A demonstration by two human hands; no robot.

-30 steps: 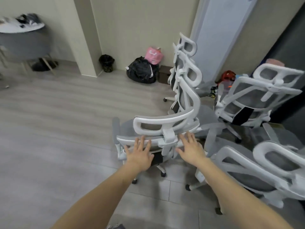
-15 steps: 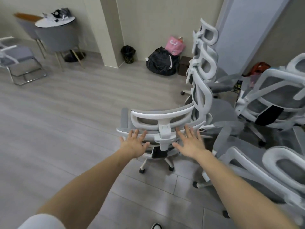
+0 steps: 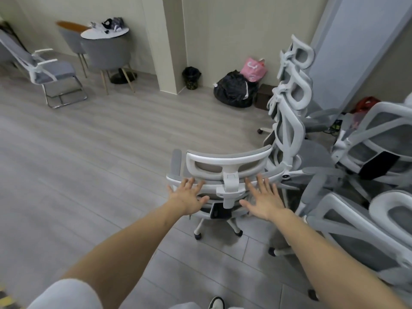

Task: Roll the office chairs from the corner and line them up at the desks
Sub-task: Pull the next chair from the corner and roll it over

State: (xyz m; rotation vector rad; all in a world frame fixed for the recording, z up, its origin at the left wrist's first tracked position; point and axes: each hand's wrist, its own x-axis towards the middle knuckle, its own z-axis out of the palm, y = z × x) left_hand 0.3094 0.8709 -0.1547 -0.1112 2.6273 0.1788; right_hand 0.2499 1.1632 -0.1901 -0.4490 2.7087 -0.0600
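A white-framed grey mesh office chair (image 3: 229, 162) stands in front of me with its back toward me, on castors. My left hand (image 3: 189, 197) lies flat with fingers spread against the left side of its backrest top. My right hand (image 3: 263, 200) lies flat and spread on the right side, beside the headrest post. Neither hand curls around the frame. Several more white office chairs (image 3: 379, 150) crowd the corner to the right, one (image 3: 292, 101) right behind the chair I touch, another (image 3: 365, 226) at my right arm.
Grey wood floor (image 3: 89, 163) stretches left. A sled-base chair (image 3: 49, 68) and a small round table (image 3: 104, 33) with grey chairs stand far left. A black bin (image 3: 191, 77), a black bag (image 3: 234, 89) and a pink bag (image 3: 255, 68) sit by the wall pillar.
The view has swung left, revealing the round table and sled-base chair. The chair under my hands has rolled slightly away from the cluster; both hands stay flat on its backrest.
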